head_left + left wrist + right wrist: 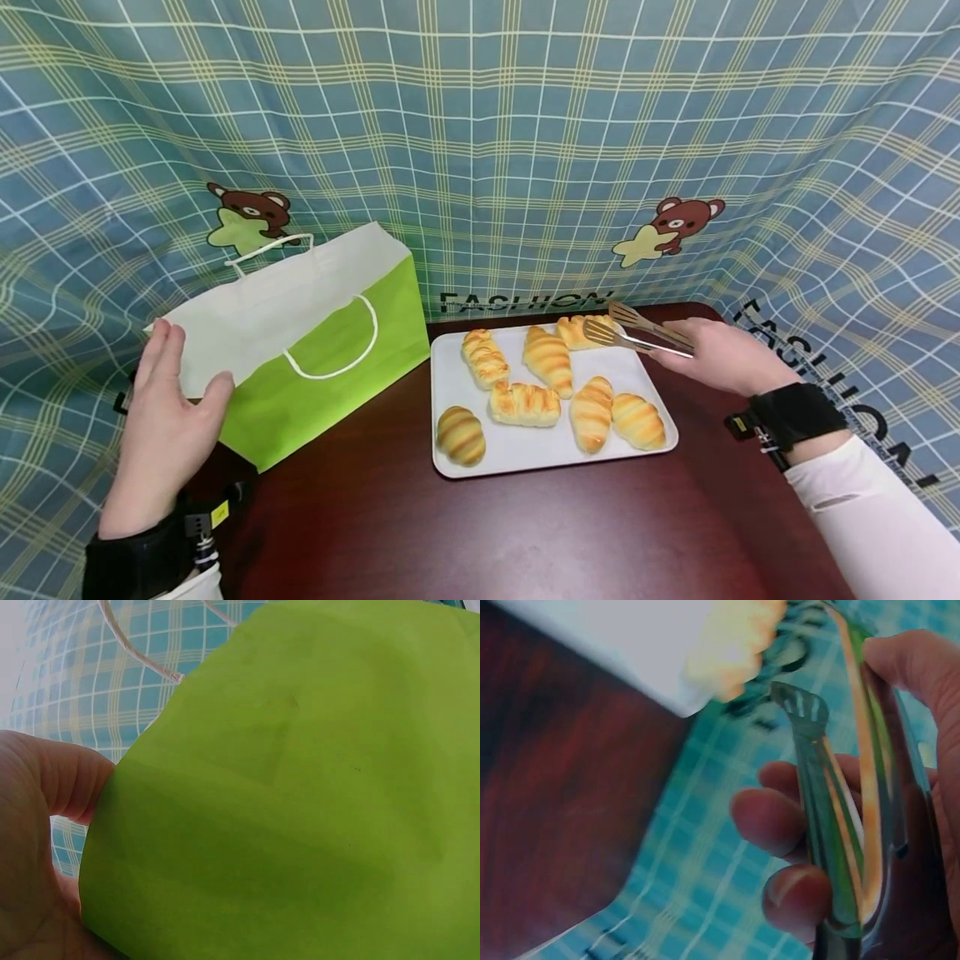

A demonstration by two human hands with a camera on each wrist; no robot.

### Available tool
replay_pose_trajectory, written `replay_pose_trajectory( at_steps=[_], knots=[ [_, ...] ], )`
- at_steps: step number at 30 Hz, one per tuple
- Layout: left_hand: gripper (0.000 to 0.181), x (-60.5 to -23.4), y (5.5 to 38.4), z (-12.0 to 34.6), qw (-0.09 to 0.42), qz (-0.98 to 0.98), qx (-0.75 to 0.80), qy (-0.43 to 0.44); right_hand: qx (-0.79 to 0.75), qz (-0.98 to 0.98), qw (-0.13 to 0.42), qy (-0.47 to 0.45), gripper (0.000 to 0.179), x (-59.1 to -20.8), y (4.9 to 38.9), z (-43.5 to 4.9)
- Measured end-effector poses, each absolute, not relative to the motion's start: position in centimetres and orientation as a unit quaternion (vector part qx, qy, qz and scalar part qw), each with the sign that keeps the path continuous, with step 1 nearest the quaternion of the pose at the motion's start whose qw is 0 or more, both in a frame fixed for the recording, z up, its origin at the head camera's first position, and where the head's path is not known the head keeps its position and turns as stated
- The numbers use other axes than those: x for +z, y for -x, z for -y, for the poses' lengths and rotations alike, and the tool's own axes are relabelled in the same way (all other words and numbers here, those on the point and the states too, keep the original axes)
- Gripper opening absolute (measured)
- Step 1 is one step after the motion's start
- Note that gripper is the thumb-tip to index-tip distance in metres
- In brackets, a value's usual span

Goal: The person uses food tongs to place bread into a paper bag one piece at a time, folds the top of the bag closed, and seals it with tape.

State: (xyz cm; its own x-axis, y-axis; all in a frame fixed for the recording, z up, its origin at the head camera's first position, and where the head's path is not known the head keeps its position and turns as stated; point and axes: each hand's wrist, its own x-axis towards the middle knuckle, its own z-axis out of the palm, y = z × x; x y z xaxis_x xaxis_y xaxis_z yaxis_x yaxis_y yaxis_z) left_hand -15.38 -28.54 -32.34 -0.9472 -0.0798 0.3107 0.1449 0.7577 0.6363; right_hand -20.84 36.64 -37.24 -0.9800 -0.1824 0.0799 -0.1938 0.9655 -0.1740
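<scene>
A green and white paper bag with white cord handles stands at the left. My left hand rests against its left side, fingers straight and thumb spread. Its thumb meets the green paper edge in the left wrist view. My right hand grips metal tongs, their slotted arms spread apart. In the head view, the tongs' tips are at the far right bread roll; whether they touch it I cannot tell. That roll lies on a white tray.
Several other rolls lie on the tray, including a round striped one and a croissant-shaped one. Dark table surface extends in front. A plaid curtain hangs behind and at both sides.
</scene>
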Motion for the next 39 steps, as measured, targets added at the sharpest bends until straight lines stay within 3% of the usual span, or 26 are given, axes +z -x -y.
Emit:
replay_pose_trajectory(
  at_steps=[8,21,27,34,39],
  knots=[
    [0.072,-32.2,15.3,28.5,0.16,0.924,-0.346,0.019,0.083,0.992,0.028,-0.096,0.065,-38.9,22.5,-39.0],
    [0.072,-32.5,15.3,28.6,0.168,0.923,-0.345,0.022,0.111,0.989,0.011,-0.101,0.061,-40.1,25.5,-38.8],
    [0.073,-32.5,15.4,28.6,0.168,0.924,-0.344,0.022,0.111,0.989,-0.004,-0.095,0.062,-40.1,25.5,-38.9],
    [0.072,-32.5,15.3,28.6,0.165,0.924,-0.344,0.021,0.104,0.988,-0.003,-0.11,0.049,-39.8,24.3,-39.2],
    [0.072,-32.5,15.2,28.5,0.165,0.924,-0.344,0.021,0.093,0.989,-0.003,-0.115,0.054,-39.5,23.0,-39.1]
  ],
)
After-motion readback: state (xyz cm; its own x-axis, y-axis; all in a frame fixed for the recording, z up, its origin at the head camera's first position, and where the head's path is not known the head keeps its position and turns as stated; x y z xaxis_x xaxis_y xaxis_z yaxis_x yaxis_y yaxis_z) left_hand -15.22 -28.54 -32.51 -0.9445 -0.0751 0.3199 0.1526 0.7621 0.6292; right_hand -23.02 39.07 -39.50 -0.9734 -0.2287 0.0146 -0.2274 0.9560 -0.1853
